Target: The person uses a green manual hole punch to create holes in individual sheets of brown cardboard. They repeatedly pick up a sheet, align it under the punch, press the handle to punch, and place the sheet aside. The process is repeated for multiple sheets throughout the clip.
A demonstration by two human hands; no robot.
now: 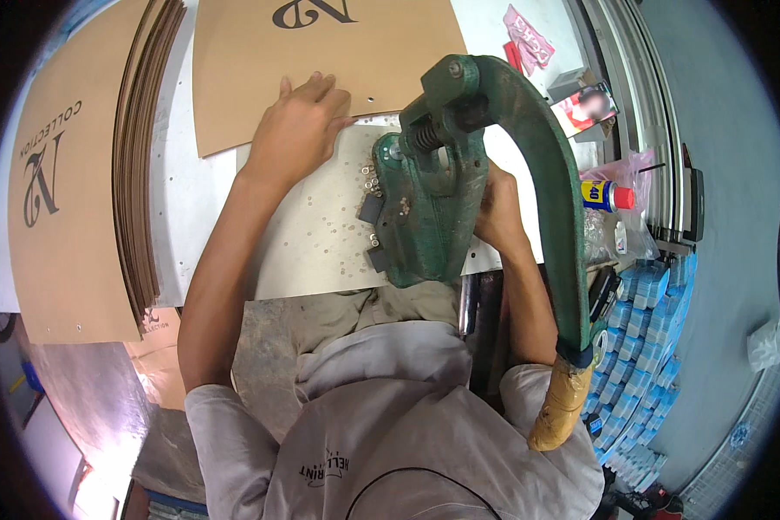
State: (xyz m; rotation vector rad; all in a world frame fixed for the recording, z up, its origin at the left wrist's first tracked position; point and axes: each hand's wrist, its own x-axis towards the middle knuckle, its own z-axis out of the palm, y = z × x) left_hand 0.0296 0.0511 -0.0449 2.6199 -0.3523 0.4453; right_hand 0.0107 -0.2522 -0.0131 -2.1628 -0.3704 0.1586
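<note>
My left hand [308, 126] lies on the near edge of a flat brown paper bag [260, 69] with dark printing. Its fingers are slightly bent and apart on the surface, the thumb near the edge. A small hole shows in the bag close to that edge. To the right stands a green hand-operated eyelet press [438, 208], its curved lever [550, 147] reaching toward me and ending in a tape-wrapped handle [562, 406]. My right hand [498, 208] is at the far right side of the press, with its fingers hidden behind the metal body.
Small metal eyelets [370, 180] and dark blocks [372, 209] lie left of the press on a spotted cream sheet [308, 230]. A stack of brown bags [69, 173] stands left. At right are a phone [585, 108], a spray can [607, 195] and blue-wrapped bundles [637, 347].
</note>
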